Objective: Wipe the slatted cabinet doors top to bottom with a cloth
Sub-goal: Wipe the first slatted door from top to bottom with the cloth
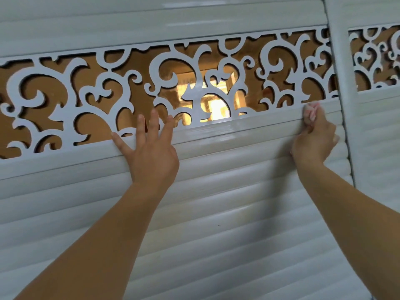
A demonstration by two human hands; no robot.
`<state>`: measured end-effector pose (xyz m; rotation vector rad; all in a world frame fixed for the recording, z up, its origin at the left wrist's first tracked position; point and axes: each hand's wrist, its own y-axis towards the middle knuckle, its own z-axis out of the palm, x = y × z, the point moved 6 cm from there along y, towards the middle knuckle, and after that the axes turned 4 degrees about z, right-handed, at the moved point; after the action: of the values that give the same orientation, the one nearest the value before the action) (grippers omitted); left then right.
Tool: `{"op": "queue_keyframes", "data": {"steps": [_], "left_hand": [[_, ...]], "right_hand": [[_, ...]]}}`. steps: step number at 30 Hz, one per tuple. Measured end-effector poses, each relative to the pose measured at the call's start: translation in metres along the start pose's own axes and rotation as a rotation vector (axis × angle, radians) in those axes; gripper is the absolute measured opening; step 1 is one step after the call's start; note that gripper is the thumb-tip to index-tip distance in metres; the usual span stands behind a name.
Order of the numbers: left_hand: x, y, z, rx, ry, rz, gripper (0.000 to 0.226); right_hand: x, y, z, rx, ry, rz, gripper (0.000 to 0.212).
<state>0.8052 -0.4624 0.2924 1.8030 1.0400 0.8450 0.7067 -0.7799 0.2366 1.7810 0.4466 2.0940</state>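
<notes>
From the head view, the left hand point(149, 146) lies flat with fingers spread on the slatted cabinet door point(216, 224), just below the scrollwork panel point(86, 87). The right hand point(313, 139) clenches a pale pink cloth point(310, 111) against the top slat, beside the vertical frame post point(342, 61).
</notes>
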Motion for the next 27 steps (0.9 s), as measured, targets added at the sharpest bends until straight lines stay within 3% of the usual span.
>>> {"op": "queue_keyframes", "data": {"steps": [12, 15, 24, 27], "left_hand": [[0.011, -0.014, -0.006, 0.022, -0.003, 0.067, 0.058], [0.018, -0.024, -0.007, 0.049, 0.043, 0.102, 0.057], [0.070, -0.050, -0.014, 0.134, 0.131, 0.003, 0.055], [0.092, -0.058, -0.020, 0.147, 0.138, -0.038, 0.056]], "right_hand": [[0.067, -0.159, 0.059, 0.065, 0.068, -0.449, 0.059], [0.084, -0.196, 0.070, 0.121, 0.105, -0.516, 0.052], [0.130, -0.278, 0.093, 0.574, 0.227, -0.666, 0.047], [0.137, -0.270, 0.084, 0.721, 0.401, -0.542, 0.042]]}}
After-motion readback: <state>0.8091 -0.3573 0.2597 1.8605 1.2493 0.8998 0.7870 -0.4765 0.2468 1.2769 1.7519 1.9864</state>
